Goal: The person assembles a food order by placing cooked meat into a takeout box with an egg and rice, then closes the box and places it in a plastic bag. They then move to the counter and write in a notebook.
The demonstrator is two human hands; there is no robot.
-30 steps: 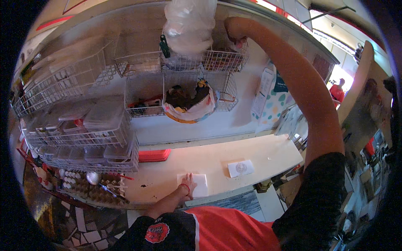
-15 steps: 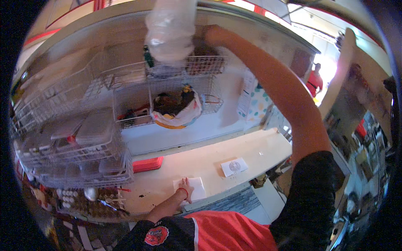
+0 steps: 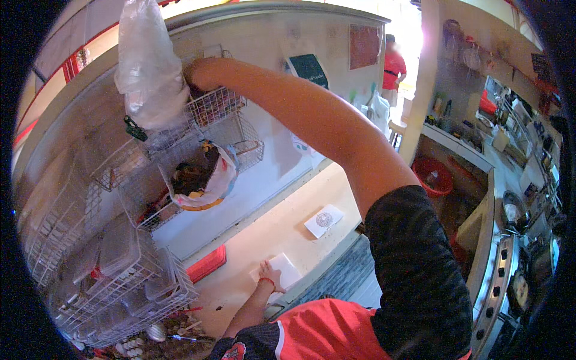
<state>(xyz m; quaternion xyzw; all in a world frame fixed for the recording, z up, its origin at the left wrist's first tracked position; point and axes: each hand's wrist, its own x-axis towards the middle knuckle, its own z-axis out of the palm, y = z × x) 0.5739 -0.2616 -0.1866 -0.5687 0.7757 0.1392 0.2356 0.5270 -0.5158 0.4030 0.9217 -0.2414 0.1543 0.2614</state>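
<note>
Splayed left hand (image 3: 269,277) lies on white paper (image 3: 289,272) near the counter (image 3: 321,189) edge, bare space rightward; right hand (image 3: 201,73) at wire basket (image 3: 217,108), grip hidden.

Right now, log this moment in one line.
left hand: spread on white paper | right hand: at upper wire basket, fingers hidden | beside it: plastic bag

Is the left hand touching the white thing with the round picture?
Apart: the head view shows counter between the left hand and that white thing.
</note>
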